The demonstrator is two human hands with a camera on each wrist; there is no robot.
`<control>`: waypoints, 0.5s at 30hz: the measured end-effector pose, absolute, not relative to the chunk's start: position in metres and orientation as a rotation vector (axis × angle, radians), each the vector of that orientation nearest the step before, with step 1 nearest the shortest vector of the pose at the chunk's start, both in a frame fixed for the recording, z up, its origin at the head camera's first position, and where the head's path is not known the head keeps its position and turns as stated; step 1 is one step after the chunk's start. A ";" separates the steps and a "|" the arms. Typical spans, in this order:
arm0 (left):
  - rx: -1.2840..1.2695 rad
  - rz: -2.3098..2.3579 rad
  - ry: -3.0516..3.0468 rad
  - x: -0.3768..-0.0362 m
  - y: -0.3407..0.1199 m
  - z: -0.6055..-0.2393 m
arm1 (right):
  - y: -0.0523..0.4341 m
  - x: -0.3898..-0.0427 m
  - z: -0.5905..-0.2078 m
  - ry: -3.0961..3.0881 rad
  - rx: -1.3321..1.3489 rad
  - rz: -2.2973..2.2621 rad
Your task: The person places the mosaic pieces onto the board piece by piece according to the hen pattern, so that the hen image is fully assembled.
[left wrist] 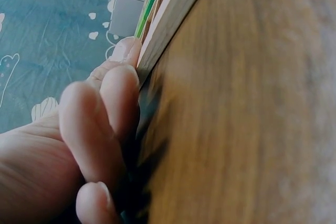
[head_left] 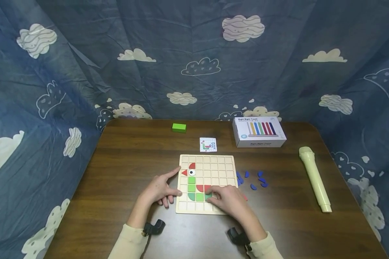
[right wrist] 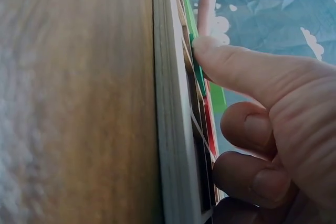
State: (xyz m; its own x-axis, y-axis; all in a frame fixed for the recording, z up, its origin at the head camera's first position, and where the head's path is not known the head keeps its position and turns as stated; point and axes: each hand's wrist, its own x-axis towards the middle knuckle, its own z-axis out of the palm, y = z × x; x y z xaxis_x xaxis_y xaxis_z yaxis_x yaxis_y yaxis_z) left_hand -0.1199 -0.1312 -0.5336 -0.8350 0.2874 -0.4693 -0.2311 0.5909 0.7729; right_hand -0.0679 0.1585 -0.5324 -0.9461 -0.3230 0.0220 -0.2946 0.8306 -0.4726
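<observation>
A wooden grid board (head_left: 214,167) lies mid-table with red, green and white pieces forming a figure at its left. My left hand (head_left: 160,189) rests flat on the table, its straight fingers (left wrist: 118,85) touching the board's left edge (left wrist: 173,9). My right hand (head_left: 228,201) lies over the board's near right part. Its index fingertip (right wrist: 202,48) presses a green piece (right wrist: 195,69) in the bottom row, while the other fingers are curled. Red pieces (head_left: 203,187) sit in the row just behind it. The board's side (right wrist: 168,129) fills the right wrist view.
Several blue pieces (head_left: 253,180) lie right of the board, and a red one (head_left: 244,197) beside my right hand. Behind the board are a pattern card (head_left: 208,144), a white toy box (head_left: 258,132) and a green block (head_left: 179,127). A cream toy microphone (head_left: 314,178) lies far right.
</observation>
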 end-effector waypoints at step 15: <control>0.085 1.220 2.239 -0.120 -0.133 -0.534 | 0.157 -0.068 -0.534 2.994 -0.511 -0.730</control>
State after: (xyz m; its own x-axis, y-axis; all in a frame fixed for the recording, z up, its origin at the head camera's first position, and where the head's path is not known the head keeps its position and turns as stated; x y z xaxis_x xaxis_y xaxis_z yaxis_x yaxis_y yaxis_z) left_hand -0.1198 -0.1329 -0.5339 -0.8289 0.3199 -0.4590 -0.2123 0.5793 0.7870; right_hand -0.0675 0.1571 -0.5339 -0.9462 -0.3179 0.0597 -0.3097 0.8371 -0.4511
